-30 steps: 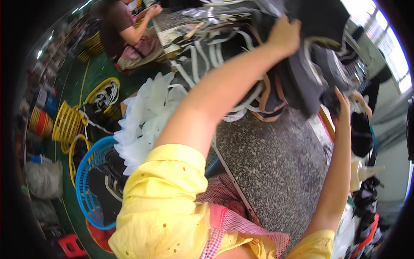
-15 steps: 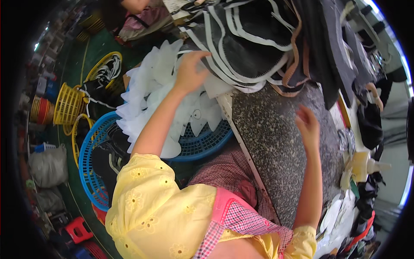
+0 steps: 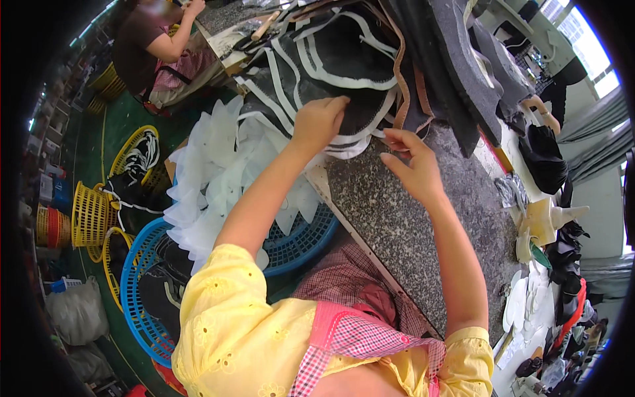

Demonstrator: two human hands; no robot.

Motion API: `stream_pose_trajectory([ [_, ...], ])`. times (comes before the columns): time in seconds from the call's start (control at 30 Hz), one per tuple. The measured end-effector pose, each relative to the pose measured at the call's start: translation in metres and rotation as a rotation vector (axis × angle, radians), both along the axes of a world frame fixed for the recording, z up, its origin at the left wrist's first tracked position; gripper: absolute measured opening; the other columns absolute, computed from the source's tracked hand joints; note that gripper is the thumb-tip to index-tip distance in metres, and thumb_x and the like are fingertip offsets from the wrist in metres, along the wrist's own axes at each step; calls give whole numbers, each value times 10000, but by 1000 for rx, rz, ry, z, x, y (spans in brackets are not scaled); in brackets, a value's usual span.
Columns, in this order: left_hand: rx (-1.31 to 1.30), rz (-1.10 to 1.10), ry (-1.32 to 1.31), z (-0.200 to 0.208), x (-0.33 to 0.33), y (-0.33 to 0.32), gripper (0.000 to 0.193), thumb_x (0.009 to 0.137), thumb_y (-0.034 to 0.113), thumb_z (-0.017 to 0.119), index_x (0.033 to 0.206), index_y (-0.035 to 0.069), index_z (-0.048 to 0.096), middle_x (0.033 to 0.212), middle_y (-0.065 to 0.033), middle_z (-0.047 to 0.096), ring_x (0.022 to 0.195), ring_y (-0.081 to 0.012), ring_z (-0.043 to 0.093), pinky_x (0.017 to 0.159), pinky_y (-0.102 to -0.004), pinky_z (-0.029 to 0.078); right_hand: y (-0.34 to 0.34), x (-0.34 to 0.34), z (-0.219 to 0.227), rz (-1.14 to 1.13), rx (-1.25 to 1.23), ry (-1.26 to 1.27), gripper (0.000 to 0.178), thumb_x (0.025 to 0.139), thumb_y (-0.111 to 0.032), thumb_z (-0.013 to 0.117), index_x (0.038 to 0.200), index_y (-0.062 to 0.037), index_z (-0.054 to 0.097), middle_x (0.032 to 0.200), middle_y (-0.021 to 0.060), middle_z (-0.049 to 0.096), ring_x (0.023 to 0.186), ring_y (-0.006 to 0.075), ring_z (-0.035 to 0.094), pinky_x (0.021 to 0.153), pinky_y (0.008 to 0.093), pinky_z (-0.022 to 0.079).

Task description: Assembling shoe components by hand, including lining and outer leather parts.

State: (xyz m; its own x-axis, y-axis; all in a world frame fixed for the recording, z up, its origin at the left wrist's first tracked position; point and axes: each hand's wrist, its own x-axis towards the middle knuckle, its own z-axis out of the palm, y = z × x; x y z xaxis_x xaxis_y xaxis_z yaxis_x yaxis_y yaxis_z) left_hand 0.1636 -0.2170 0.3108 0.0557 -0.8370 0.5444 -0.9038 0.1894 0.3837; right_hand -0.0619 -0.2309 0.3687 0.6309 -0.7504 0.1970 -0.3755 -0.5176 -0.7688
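Observation:
A stack of black curved material pieces edged with white strips [image 3: 350,79] lies at the far end of the stone-topped table. My left hand [image 3: 321,124] is over its near-left part, back upward, fingers loosely bent toward the right; nothing shows in them, though their undersides are hidden. By the stack's near edge, my right hand [image 3: 417,169] has thumb and fingers apart with nothing between them. Its fingertips are close to the end of a white strip, and I cannot tell whether they touch. Left of the table, translucent white pointed sheets [image 3: 225,178] are heaped over a blue basket [image 3: 297,248].
The speckled stone tabletop [image 3: 403,218] runs along my right side. Large dark sheets [image 3: 436,66] hang over its far right. A cream bottle with a nozzle [image 3: 542,221] stands at the right. Yellow baskets [image 3: 91,215] are on the green floor; another person [image 3: 155,49] sits far left.
My left hand has moved right from above the white sheets to the black stack. My right hand has come left toward the stack's near edge. The view has shifted, showing more of the other person.

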Motion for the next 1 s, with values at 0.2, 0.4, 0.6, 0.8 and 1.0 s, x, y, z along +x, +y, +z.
stream_pose_trajectory([
  [0.2, -769, 246, -363, 62, 5, -16, 288, 620, 17, 623, 894, 106, 632, 744, -80, 633, 706, -276, 613, 656, -350, 470, -10, 46, 2, 65, -280, -172, 472, 721, -102, 641, 1155, -42, 466, 1220, 164, 467, 1101, 367, 465, 914, 362, 389],
  [0.4, -628, -64, 208, 123, -30, 94, 281, 653, 4, 534, 898, 86, 643, 772, -76, 641, 671, -255, 611, 589, -327, 465, -60, 16, -11, 32, 73, -206, 674, 701, -133, 678, 1289, -57, 358, 1276, 191, 417, 1140, 287, 463, 930, 354, 388],
  [0.6, 123, -1185, 604, 103, -102, 134, 125, 732, 50, 563, 845, 54, 616, 693, -54, 582, 675, -219, 586, 908, -420, 329, 53, -66, -54, 38, 619, -971, 638, 592, -27, 727, 1173, 30, 469, 1128, 126, 543, 1044, 225, 524, 867, 357, 438],
  [0.8, 850, -1565, 2160, 108, -240, 139, 266, 803, 40, 593, 1051, -50, 557, 995, -74, 605, 855, -158, 590, 810, -281, 453, 171, -201, -68, -252, 712, -979, 618, 568, -15, 730, 1138, 28, 496, 1097, 116, 561, 1010, 217, 542, 858, 351, 445],
  [1.0, 143, -1370, 1905, 146, -261, 92, 253, 847, 152, 579, 1045, -2, 548, 939, -53, 608, 785, -119, 571, 701, -244, 467, 201, -222, -64, -420, 714, -1047, 599, 544, -3, 733, 1103, 27, 522, 1065, 106, 579, 975, 209, 560, 848, 345, 452],
])
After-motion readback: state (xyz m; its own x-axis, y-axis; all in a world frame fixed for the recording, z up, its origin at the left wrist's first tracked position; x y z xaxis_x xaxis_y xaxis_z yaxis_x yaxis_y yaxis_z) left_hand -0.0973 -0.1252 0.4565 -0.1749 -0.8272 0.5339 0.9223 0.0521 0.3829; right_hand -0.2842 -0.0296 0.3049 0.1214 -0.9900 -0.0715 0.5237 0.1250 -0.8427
